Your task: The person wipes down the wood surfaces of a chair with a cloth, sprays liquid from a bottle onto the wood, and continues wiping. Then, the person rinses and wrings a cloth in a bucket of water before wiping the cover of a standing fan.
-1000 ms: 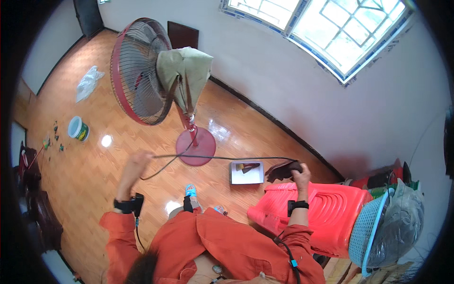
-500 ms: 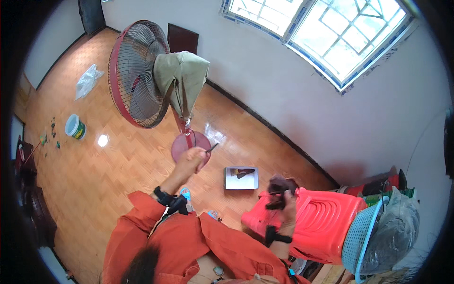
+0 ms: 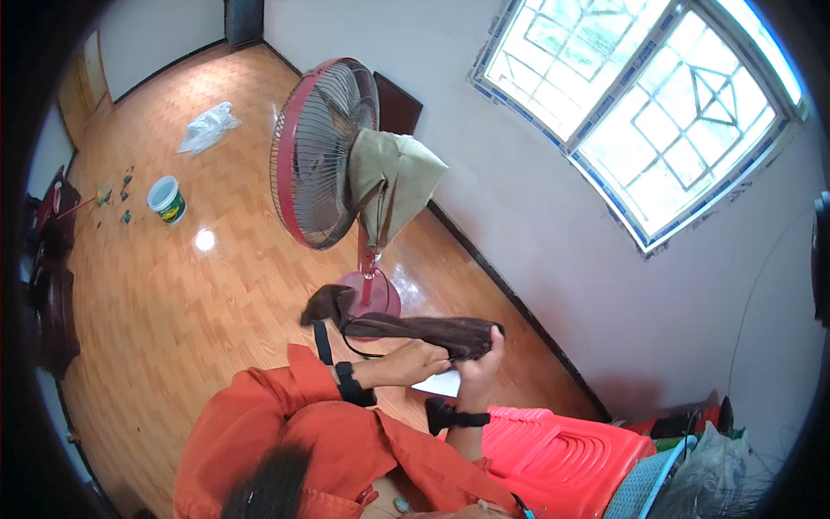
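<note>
Dark brown cloth, long and floppy, held up in front of the person's chest, stretched roughly level with one end flopping loose at about 10 o'clock. The right hand grips the 3 o'clock end, fingers curled over the fabric, thumb side up, wrist bent and forearm rising from below. The left hand sits just beside it, palm under the cloth's middle, fingers extended along it; whether it clamps or merely supports, I cannot tell. Black bands on both wrists, orange sleeves. Behind the cloth at 12 o'clock, a red standing fan with a khaki cloth draped over its back. A small white tub on the wooden floor at 10 o'clock, contents not visible. Red plastic stool at 4 o'clock
</note>
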`<state>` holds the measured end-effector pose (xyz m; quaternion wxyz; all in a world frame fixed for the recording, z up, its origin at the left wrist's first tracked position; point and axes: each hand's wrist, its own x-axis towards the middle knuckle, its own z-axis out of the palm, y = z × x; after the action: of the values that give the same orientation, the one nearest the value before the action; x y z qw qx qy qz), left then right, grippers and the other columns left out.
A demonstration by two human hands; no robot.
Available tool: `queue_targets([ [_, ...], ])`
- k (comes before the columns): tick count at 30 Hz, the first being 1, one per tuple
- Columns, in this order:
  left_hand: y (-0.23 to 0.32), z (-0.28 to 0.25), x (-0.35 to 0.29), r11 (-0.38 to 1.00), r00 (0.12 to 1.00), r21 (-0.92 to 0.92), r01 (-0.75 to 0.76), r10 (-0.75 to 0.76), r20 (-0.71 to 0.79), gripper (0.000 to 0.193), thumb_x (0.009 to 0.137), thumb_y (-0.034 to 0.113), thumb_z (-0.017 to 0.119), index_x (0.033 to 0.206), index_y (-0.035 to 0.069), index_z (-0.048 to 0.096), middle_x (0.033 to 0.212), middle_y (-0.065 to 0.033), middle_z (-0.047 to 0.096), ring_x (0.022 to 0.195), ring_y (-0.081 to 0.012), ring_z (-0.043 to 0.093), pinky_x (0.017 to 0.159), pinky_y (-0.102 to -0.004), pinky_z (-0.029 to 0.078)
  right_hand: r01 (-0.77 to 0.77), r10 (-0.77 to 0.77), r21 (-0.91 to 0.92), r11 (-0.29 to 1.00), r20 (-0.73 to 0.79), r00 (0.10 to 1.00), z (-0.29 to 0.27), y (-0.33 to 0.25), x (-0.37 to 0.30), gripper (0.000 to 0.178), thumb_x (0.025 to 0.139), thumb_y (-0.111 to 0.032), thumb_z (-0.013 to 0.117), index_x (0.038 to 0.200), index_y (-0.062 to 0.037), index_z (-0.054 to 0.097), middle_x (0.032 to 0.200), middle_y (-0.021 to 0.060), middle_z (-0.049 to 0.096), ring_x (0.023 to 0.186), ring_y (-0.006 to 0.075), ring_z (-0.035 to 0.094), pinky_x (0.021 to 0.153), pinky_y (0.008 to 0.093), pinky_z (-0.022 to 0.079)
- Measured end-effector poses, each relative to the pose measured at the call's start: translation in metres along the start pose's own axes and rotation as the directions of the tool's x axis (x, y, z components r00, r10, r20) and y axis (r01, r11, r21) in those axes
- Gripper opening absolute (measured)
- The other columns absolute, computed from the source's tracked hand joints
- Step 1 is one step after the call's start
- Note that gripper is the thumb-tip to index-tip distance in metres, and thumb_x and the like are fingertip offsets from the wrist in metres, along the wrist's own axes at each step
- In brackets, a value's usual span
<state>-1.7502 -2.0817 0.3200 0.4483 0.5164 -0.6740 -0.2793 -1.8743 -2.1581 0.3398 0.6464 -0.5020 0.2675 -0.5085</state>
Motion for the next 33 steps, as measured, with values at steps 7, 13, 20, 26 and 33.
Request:
queue_targets([
  [7,0.020,-0.088,-0.050,0.955,0.980,-0.230,0.187,-0.167,0.104,0.033,0.094,0.030,0.050,0.080,0.000,0.053,0.063,-0.0056,0.046,0.055,-0.0138,0.039,0.052,-0.0334,0.036,-0.171,0.450,0.761,0.626,-0.173,0.876,-0.103,0.088,0.116,0.028,0.086,-0.028,0.052,0.096,-0.0043,0.062,0.097,0.0117,0.066,0.087,0.0281,0.062,0.084,0.0455,0.050],
  [13,0.014,-0.179,-0.099,0.764,0.903,-0.554,0.329,-0.427,-0.054,0.026,0.092,0.028,0.055,0.090,0.003,0.060,0.061,0.0033,0.045,0.052,-0.0044,0.037,0.046,-0.0216,0.029,-0.326,0.278,0.010,0.945,-0.546,0.790,-0.158,0.095,0.116,0.023,0.080,-0.025,0.063,0.094,-0.0061,0.062,0.084,0.0042,0.063,0.073,0.0212,0.060,0.068,0.0349,0.051],
  [20,0.011,-0.183,-0.111,0.667,0.732,-0.622,0.411,-0.648,-0.211,0.032,0.093,0.018,0.051,0.120,0.001,0.056,0.060,0.0052,0.046,0.049,-0.0043,0.040,0.048,-0.0192,0.034,-0.437,0.045,-0.587,0.682,-0.563,0.825,-0.183,0.119,0.087,0.013,0.069,-0.008,0.059,0.079,0.0016,0.060,0.073,0.0058,0.059,0.059,0.0165,0.055,0.055,0.0308,0.046],
  [26,-0.067,-0.111,-0.131,0.652,0.704,-0.461,0.602,-0.706,-0.080,0.045,0.085,0.002,0.052,0.130,0.004,0.049,0.101,-0.0017,0.062,0.063,-0.0050,0.050,0.062,-0.0218,0.046,-0.434,0.348,-0.406,0.804,-0.272,0.897,-0.107,0.088,0.077,0.013,0.073,-0.003,0.056,0.083,0.0011,0.063,0.074,0.0071,0.063,0.060,0.0132,0.059,0.048,0.0271,0.047],
  [33,-0.032,-0.095,-0.065,0.698,0.705,-0.122,0.705,-0.709,0.020,0.085,0.077,0.011,0.067,0.146,0.019,0.017,0.125,-0.0188,0.053,0.075,-0.0184,0.060,0.074,-0.0304,0.049,-0.262,0.662,-0.633,0.728,0.550,0.510,0.020,0.046,0.069,0.024,0.078,-0.014,0.061,0.097,-0.0003,0.064,0.081,0.0065,0.067,0.072,0.0122,0.062,0.064,0.0270,0.049],
])
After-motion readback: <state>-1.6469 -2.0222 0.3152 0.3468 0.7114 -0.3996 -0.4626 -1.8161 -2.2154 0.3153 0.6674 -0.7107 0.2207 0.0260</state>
